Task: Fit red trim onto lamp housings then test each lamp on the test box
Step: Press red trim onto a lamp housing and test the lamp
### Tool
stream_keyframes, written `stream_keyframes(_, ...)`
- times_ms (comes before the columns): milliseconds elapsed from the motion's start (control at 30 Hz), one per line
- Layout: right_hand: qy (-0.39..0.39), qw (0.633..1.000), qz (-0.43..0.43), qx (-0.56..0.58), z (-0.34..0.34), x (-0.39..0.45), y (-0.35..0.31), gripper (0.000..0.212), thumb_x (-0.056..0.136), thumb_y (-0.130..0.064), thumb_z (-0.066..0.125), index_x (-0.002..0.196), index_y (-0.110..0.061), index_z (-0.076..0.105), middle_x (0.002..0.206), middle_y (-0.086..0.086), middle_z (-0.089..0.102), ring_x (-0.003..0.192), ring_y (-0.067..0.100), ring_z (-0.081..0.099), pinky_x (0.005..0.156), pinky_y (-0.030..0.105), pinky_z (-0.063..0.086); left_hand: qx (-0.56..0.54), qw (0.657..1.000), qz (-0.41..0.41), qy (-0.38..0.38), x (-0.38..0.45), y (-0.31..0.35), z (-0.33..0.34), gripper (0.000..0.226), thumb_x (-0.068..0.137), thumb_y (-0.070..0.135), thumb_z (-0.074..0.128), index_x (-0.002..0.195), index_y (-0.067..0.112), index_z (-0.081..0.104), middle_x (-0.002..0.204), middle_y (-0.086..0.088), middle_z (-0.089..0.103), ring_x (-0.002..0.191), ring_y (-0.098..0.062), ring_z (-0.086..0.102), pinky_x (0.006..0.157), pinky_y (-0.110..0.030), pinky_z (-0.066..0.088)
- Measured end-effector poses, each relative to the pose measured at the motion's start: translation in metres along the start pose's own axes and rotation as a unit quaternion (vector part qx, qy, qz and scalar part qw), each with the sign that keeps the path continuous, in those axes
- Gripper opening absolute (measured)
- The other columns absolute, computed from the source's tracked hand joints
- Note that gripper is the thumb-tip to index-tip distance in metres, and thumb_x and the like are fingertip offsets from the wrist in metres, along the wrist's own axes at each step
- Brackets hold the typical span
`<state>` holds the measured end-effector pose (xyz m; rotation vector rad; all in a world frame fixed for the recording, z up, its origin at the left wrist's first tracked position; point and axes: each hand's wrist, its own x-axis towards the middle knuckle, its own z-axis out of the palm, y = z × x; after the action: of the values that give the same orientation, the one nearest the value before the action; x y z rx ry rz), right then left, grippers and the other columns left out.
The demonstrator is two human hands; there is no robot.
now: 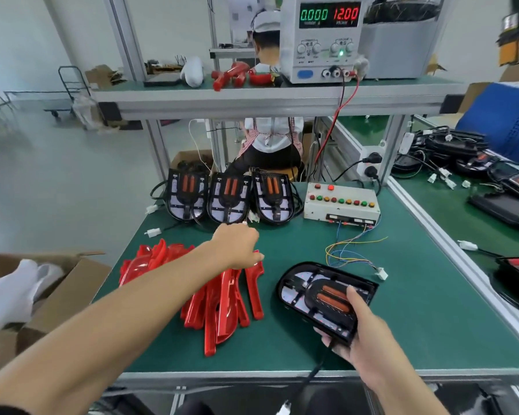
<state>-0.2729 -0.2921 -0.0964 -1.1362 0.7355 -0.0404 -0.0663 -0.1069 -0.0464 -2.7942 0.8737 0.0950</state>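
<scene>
Lamp housing (324,301) gripped by right hand (360,339) above surface (402,310); left hand (237,247), fingers curled, over red trim pile (222,301), grasp unclear.

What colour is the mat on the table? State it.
Green mat, clearest in the head view.

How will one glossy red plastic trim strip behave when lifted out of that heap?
The glossy red plastic trim strip looks thin and moulded, so probably light and fairly stiff. Its shine suggests a slippery grip. It lies tangled in the pile of red trims under the left hand, so neighbours may snag and drag along.
</scene>
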Motion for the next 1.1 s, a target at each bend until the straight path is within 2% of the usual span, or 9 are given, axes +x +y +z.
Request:
stream_keyframes(167,0.047,0.985,-0.016,-0.166,-0.013,0.011,-0.01,0.061,0.087,-0.062,0.067,0.099,-0.003,0.068,0.087,0.024,0.076,0.07,0.042,0.075,0.06,0.043,0.062,0.004,0.998,-0.043,-0.055,0.009,0.02,0.01,0.051,0.088,0.068,0.059,0.093,0.018,0.051,0.097,-0.002,0.06,0.092,-0.027,0.056,0.078,-0.038,0.037)
stream_keyframes(300,0.113,0.93,-0.115,-0.331,-0.018,0.024,-0.016,0.064,0.087,-0.07,0.06,0.077,-0.008,0.071,0.07,0.012,0.072,0.069,0.032,0.072,0.071,0.052,0.062,-0.015,0.997,-0.059,-0.043,0.011,0.021,0.011,0.043,0.087,0.057,0.067,0.092,0.018,0.051,0.106,-0.004,0.065,0.083,-0.026,0.052,0.073,-0.035,0.041)
stream_keyframes(467,0.102,0.872,-0.145,-0.455,-0.021,0.038,-0.024,0.057,0.093,-0.069,0.05,0.08,-0.017,0.068,0.075,0.007,0.07,0.07,0.03,0.07,0.075,0.045,0.06,-0.021,0.996,-0.078,-0.037,0.01,0.024,0.018,0.039,0.083,0.055,0.065,0.09,0.019,0.053,0.106,-0.005,0.062,0.082,-0.027,0.051,0.076,-0.035,0.036)
stream_keyframes(567,0.082,0.85,-0.147,-0.499,-0.021,0.045,-0.033,0.055,0.095,-0.068,0.046,0.077,-0.019,0.063,0.072,0.005,0.067,0.069,0.027,0.068,0.074,0.038,0.058,-0.008,0.997,-0.073,-0.026,0.009,0.025,0.019,0.037,0.084,0.053,0.063,0.084,0.019,0.05,0.089,-0.003,0.059,0.084,-0.027,0.052,0.087,-0.041,0.033)
stream_keyframes(733,0.082,0.844,-0.145,-0.51,-0.024,0.052,-0.036,0.058,0.095,-0.068,0.047,0.078,-0.015,0.065,0.071,0.006,0.066,0.067,0.027,0.064,0.067,0.035,0.055,-0.056,0.995,-0.076,0.039,0.01,0.022,0.014,0.024,0.089,0.039,0.059,0.092,0.015,0.06,0.095,-0.006,0.067,0.085,-0.029,0.058,0.075,-0.035,0.034)
stream_keyframes(900,0.115,0.845,-0.158,-0.499,-0.026,0.049,-0.032,0.07,0.092,-0.076,0.04,0.069,-0.011,0.056,0.071,0.007,0.064,0.075,0.028,0.063,0.059,0.034,0.041,-0.173,0.979,-0.087,0.062,0.005,0.011,-0.003,0.029,0.091,0.039,0.064,0.103,0.012,0.065,0.098,-0.007,0.067,0.093,-0.031,0.065,0.073,-0.037,0.052)
stream_keyframes(1000,0.16,0.822,-0.188,-0.513,-0.03,0.046,-0.027,0.073,0.094,-0.074,0.035,0.096,-0.008,0.066,0.095,0.013,0.069,0.093,0.035,0.063,0.072,0.036,0.044,-0.243,0.96,-0.082,0.115,-0.002,0.006,-0.019,0.025,0.092,0.039,0.066,0.098,0.014,0.068,0.089,-0.002,0.07,0.089,-0.027,0.066,0.077,-0.038,0.054)
stream_keyframes(1033,0.179,0.819,-0.211,-0.502,-0.031,0.044,-0.027,0.067,0.096,-0.07,0.038,0.108,-0.01,0.067,0.103,0.012,0.067,0.096,0.033,0.062,0.076,0.036,0.044,-0.275,0.948,-0.081,0.138,-0.005,0.005,-0.025,0.022,0.091,0.037,0.066,0.096,0.015,0.069,0.082,0.001,0.069,0.085,-0.025,0.067,0.073,-0.035,0.053)
stream_keyframes(1100,0.203,0.822,-0.28,-0.453,-0.029,0.035,-0.028,0.048,0.098,-0.059,0.045,0.107,-0.018,0.068,0.102,0.005,0.063,0.091,0.025,0.059,0.077,0.035,0.042,-0.336,0.92,-0.076,0.189,-0.013,0.003,-0.038,0.017,0.091,0.036,0.068,0.091,0.019,0.068,0.07,0.009,0.066,0.075,-0.013,0.067,0.06,-0.023,0.047)
